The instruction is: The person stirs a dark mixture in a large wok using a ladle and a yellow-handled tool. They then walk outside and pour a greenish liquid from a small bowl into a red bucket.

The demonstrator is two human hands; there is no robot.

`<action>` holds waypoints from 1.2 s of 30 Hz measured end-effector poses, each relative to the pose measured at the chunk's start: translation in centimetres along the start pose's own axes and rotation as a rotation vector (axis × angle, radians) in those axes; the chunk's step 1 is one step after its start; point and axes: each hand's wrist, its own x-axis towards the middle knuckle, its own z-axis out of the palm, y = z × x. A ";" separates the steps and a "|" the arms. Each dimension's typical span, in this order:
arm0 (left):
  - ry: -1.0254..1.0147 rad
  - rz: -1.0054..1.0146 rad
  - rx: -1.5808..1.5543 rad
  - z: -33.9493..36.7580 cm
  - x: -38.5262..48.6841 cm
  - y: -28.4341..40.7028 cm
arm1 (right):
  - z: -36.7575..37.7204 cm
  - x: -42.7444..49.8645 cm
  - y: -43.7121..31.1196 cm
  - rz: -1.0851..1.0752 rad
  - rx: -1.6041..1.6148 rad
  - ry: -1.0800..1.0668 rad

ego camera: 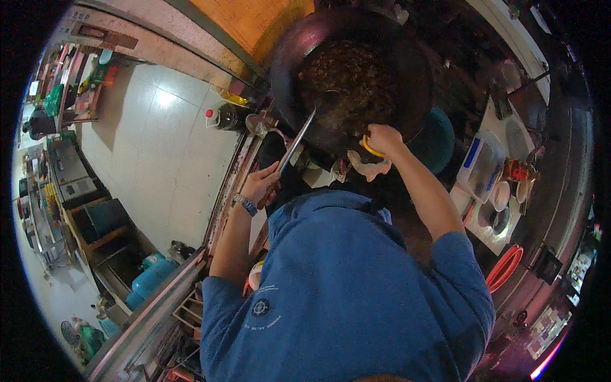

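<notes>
My left hand (260,184), with a metal-banded watch at the wrist, grips a long, narrow metal utensil (297,147). It slants up to a pointed-looking end over the near left side of a large dark wok (285,79). Inside the wok lies a mass of dark brown food (358,71), too dim to identify. My right hand (385,138) is at the wok's near right side with its fingers curled. A yellow loop (370,146) shows against that hand; whether it is held is unclear. Just below hangs a pale, crumpled cloth (368,168).
A teal basin (441,141) stands right of the wok. Farther right, a counter holds a clear plastic container (482,164) and a white bowl (500,196). A red-capped bottle (225,117) stands on the left, beside the tiled floor (157,119). An orange panel (248,26) rises behind.
</notes>
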 end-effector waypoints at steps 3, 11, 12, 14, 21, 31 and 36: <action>-0.007 -0.012 -0.017 -0.4 -0.4 -0.9 | -0.5 3.8 -2.0 0.047 -0.053 -0.058; -0.034 -0.008 -0.042 -0.6 -0.7 -1.1 | 0.2 5.4 -4.8 -0.008 -0.152 -0.079; -0.035 -0.015 -0.054 -0.7 -0.7 -1.1 | 0.3 4.7 -4.8 -0.033 -0.182 -0.063; -0.046 -0.017 -0.079 -0.9 -0.6 -1.0 | 0.1 3.1 -4.3 -0.097 -0.235 -0.065; -0.065 -0.036 -0.088 -1.4 0.3 -0.4 | -1.2 0.1 -2.5 -0.142 -0.331 -0.097; -0.117 -0.024 -0.177 -2.1 0.7 -1.1 | -2.6 2.8 -3.3 -0.022 -0.266 -0.072; -0.099 -0.035 -0.157 -2.1 0.7 -1.3 | -2.0 3.8 -6.0 -0.034 -0.403 0.022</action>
